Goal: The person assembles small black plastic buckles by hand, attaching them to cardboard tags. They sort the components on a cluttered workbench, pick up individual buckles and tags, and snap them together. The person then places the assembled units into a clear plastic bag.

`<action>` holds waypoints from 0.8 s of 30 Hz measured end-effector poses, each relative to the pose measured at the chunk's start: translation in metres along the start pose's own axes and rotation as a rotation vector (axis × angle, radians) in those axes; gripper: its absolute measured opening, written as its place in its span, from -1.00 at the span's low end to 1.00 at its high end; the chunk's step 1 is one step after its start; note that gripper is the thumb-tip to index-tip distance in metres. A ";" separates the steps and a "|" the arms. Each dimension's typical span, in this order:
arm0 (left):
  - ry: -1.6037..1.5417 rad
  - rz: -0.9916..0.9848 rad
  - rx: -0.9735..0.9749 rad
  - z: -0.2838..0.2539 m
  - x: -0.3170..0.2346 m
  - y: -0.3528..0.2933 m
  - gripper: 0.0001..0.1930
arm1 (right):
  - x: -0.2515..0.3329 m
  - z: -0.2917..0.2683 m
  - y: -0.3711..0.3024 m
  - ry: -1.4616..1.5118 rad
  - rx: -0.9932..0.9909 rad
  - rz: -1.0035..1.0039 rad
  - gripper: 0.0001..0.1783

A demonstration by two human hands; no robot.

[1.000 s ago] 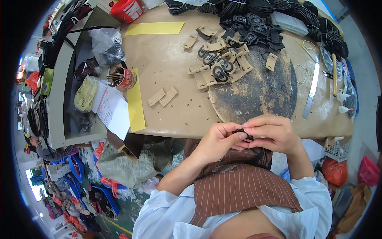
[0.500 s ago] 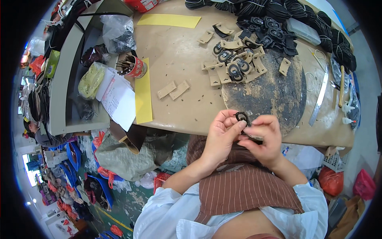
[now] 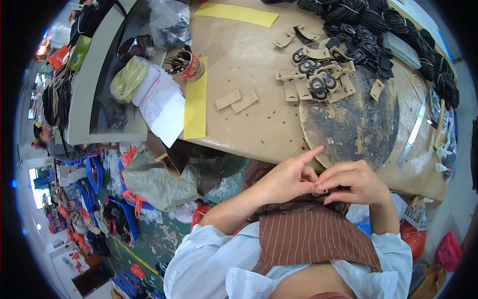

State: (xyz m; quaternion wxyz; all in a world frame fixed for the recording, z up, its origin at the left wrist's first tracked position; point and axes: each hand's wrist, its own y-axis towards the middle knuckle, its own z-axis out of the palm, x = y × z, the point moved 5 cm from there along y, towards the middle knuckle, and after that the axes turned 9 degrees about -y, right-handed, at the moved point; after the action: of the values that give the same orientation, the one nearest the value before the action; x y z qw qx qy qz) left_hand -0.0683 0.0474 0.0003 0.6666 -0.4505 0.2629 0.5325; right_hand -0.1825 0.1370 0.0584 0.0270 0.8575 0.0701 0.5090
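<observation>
My left hand [image 3: 294, 175] and my right hand [image 3: 356, 180] meet just off the table's near edge. Between their fingertips is a small black buckle [image 3: 323, 192], mostly covered by the fingers. The left thumb and curled fingers pinch it while the left index finger points forward. From the other side, my right thumb and fingers close on it. Beyond the hands lies a round, worn dark board [image 3: 356, 132]. On its far left edge sits a pile of beige tabs [image 3: 297, 88], several with black ring buckles [image 3: 318, 85] attached.
More black buckle pieces [image 3: 366, 47] and bundled black cords [image 3: 371, 22] lie at the far right. Two beige tabs [image 3: 236, 99] rest mid-table. A red can [image 3: 194, 70] stands by a yellow strip [image 3: 195, 112]. A steel ruler [image 3: 412, 132] and a hammer [image 3: 439, 124] lie right.
Both hands have drawn nearer to me, off the table edge, with the buckle. The left index finger has straightened, and the buckle is now more hidden. The view has shifted.
</observation>
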 end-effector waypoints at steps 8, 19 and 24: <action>0.470 0.139 -0.356 -0.059 -0.033 0.001 -0.57 | -0.008 -0.002 -0.003 -0.028 -0.253 0.055 -0.82; 0.989 0.289 -0.969 -0.161 -0.092 -0.033 -0.75 | -0.023 -0.002 -0.022 0.288 -0.325 0.179 -0.74; -0.154 0.396 -0.473 -0.052 -0.057 0.001 -0.78 | 0.003 -0.017 -0.016 0.495 -0.518 -0.064 -0.71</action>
State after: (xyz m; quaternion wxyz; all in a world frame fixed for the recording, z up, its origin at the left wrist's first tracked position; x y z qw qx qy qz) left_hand -0.0795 -0.0254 0.0232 0.4449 -0.4916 0.1632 0.7306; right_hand -0.1970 0.1525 0.0675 0.2417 0.6703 -0.0300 0.7010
